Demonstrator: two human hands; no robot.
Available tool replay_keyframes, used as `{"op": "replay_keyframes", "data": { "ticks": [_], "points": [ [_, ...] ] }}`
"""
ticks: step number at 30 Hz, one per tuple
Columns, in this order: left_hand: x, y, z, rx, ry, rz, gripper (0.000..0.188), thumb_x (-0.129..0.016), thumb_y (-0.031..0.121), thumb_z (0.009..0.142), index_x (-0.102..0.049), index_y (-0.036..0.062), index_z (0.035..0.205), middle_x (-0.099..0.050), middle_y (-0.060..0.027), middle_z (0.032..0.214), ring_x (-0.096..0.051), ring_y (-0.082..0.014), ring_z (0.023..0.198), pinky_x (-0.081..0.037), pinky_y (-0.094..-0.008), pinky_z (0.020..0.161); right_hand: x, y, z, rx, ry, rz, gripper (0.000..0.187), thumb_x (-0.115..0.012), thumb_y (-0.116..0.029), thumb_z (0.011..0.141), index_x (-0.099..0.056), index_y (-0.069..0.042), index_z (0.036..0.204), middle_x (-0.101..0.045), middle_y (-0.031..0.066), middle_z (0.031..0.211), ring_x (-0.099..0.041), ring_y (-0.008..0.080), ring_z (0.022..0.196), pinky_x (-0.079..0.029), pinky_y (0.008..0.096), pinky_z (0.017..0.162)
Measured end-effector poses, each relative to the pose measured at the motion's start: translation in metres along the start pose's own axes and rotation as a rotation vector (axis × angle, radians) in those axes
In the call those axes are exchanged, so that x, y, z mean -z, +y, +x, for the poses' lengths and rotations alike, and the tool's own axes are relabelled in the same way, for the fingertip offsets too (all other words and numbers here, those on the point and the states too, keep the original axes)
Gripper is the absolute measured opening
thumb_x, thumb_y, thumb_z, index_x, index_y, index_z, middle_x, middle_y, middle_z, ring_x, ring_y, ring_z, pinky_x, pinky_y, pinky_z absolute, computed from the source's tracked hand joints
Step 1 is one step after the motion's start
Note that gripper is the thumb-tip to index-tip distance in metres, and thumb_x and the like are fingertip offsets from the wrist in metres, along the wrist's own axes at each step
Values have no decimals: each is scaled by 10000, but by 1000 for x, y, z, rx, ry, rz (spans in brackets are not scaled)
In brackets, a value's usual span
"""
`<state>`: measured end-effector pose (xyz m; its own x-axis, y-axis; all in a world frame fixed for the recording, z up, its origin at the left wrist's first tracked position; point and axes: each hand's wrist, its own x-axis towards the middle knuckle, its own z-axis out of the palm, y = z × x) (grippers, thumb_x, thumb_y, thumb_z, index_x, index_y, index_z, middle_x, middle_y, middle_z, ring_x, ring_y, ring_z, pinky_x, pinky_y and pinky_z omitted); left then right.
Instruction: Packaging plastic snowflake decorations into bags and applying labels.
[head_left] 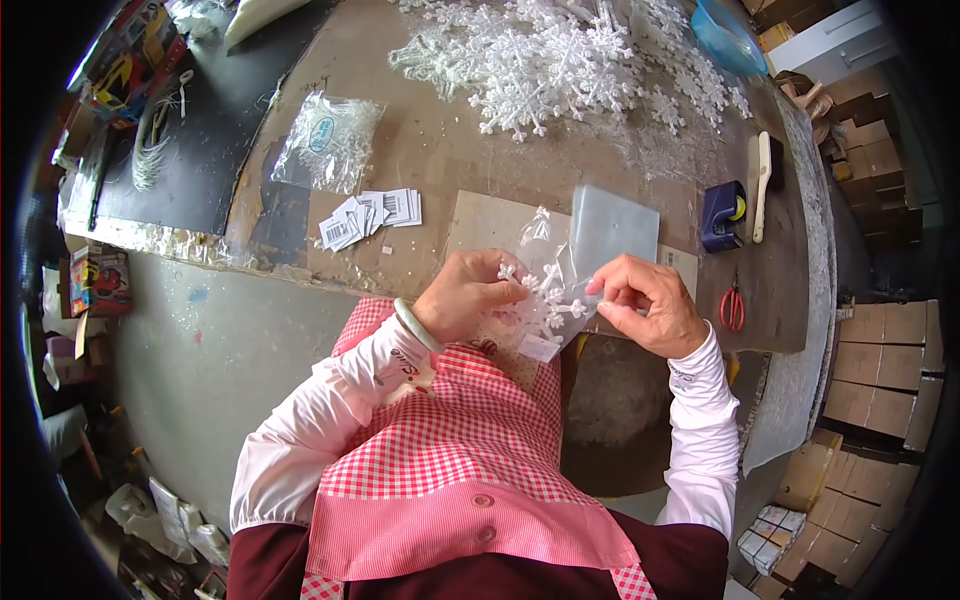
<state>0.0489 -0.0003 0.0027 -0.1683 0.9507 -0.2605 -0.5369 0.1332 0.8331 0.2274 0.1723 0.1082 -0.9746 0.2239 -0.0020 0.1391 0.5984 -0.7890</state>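
Note:
My left hand is closed, thumb and fingers pinching a white snowflake ornament and the clear plastic bag around it. The snowflake appears to lie inside the bag, though the film makes the overlap hard to read. A small white label shows at the bag's lower end. My right hand has its fingertips closed at the bag's right edge. Just beyond the hands lies a stack of flat clear bags on the table.
Snowflakes are heaped at the table's far side, near a blue basin. Barcode labels and a bag of clear strings lie to the left. A tape dispenser, brush and red-handled scissors lie right.

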Motion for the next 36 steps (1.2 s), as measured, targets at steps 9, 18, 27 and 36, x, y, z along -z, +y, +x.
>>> {"op": "replay_keyframes", "data": {
  "ticks": [9,18,27,36],
  "points": [
    [-15,-3,2,-97,-10,-1,228,-713,6,828,-583,20,1014,-647,-26,797,-612,-73,690,-512,-213,612,4,23,-15,-258,228,285,154,-698,30,807,-613,-28,922,-642,9,822,-577,50,711,-478,181,668],
    [-20,-8,-1,-38,25,110,255,-704,14,846,-640,-11,1092,-683,-41,882,-640,-89,762,-545,-224,686,5,-1,1,47,58,-161,192,-711,-67,805,-639,-2,971,-649,32,825,-583,103,747,-463,309,678],
    [-26,-5,-3,-32,28,63,311,-635,289,934,-676,0,1039,-670,-41,877,-608,-100,788,-517,-246,694,-2,9,-4,-194,266,14,148,-653,-140,908,-638,0,951,-574,-9,709,-533,60,633,-420,223,554],
    [-27,-13,3,-38,3,88,254,-620,221,945,-669,-12,1034,-679,-31,884,-627,-101,803,-531,-257,731,12,8,-11,-40,300,-92,471,-725,-319,848,-586,-19,1184,-590,48,1047,-556,142,900,-419,271,788]
  ]
}}
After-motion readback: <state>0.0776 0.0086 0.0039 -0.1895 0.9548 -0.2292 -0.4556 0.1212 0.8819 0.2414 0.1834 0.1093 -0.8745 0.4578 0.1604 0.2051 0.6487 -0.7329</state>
